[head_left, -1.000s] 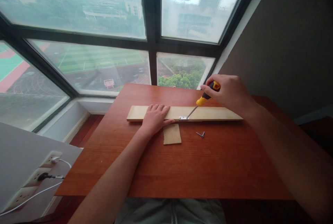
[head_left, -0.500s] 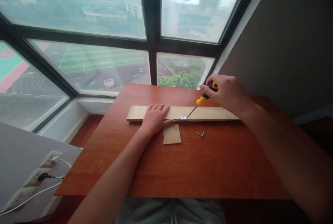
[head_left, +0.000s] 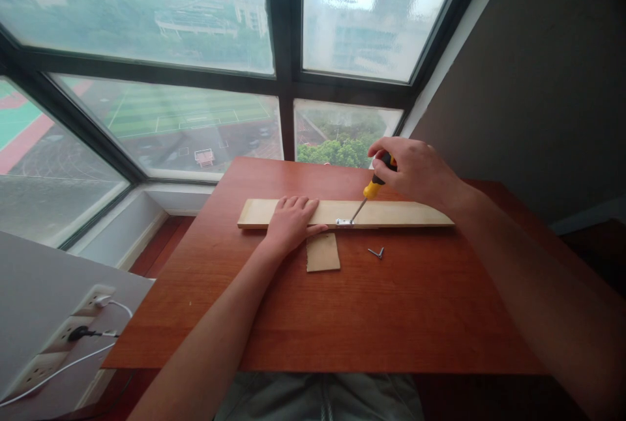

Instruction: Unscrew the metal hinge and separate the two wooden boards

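Right hand (head_left: pixel 420 173) closed around screwdriver (head_left: pixel 374 188), tip on bracket (head_left: pixel 345 221) below-left of it | left hand (head_left: pixel 292 219) open, flat on plank (head_left: pixel 391 214) on bench (head_left: pixel 391 317) | I would push down firmly, shaft in line, plank pinned.

The left hand (head_left: pixel 289 222) presses flat on the long wooden board (head_left: pixel 401 214) near the table's (head_left: pixel 342 317) far edge. The right hand (head_left: pixel 415 170) grips a yellow-handled screwdriver (head_left: pixel 372 188), its tip on a metal bracket (head_left: pixel 343 221) at the board's near edge. A small wood piece (head_left: pixel 323 252) and loose screws (head_left: pixel 376 252) lie just beside it.
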The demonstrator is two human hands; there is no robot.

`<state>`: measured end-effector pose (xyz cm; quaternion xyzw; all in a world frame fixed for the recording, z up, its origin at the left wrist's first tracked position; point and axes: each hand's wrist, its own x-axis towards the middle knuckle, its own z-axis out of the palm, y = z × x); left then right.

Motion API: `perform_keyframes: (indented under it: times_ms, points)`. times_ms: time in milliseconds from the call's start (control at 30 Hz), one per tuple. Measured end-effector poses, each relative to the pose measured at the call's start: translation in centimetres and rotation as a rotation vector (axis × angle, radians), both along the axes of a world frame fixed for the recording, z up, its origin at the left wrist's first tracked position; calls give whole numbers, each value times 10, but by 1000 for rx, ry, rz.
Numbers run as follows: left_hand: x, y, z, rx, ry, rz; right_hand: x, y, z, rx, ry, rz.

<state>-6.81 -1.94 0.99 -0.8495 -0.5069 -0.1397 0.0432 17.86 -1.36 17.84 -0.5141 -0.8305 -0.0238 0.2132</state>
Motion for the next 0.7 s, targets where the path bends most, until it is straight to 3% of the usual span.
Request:
perform_keyframes:
  times_ms: [167,333,400,600,700]
  points:
    - [0,0,-1,7,2,-1,5,2,1,-162,129,229]
    - [0,0,0,13,0,-3,-1,1,1,-16,-54,-67]
    - [0,0,0,10,0,-5,-4,2,1,-3,-80,-121]
    - [0,0,-1,5,-5,-6,-4,2,3,-99,42,65]
    - [0,0,-1,6,-2,-5,-4,0,5,-79,6,24]
